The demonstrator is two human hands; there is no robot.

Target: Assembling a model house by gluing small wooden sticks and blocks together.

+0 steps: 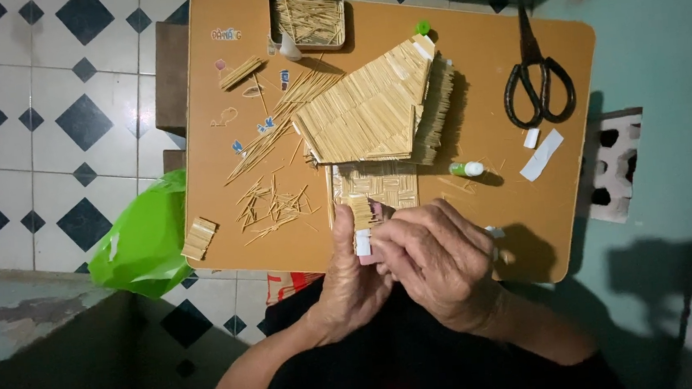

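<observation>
Two bare hands meet at the near edge of a small tan table (484,68), seen from above. The left hand (350,272) and the right hand (433,257) press together around a small taped bundle of toothpicks (360,222); the fingers of both hands are curled closed on it, and its top end with a strip of white tape pokes up between them.

Every other place here is told from the toothpick model house (376,110), which sits in the middle of the table with a sloped roof of tightly laid sticks. The bundle and both hands are just in front of the house, nearest the person, touching or nearly touching its woven front panel (374,186). Left of the house lies a loose scatter of toothpicks (268,200), and further left, at the table edge, a small flat raft of sticks (199,237). Behind the house, at the far edge, a metal tin (308,20) holds more toothpicks. Right of the house lie black scissors (536,81), with white paper scraps (542,153) below them. A small glue bottle with a green cap (467,169) lies just right of the house's front. A green plastic bag (145,239) hangs off the table's left side over a black-and-white tiled floor (52,119).
</observation>
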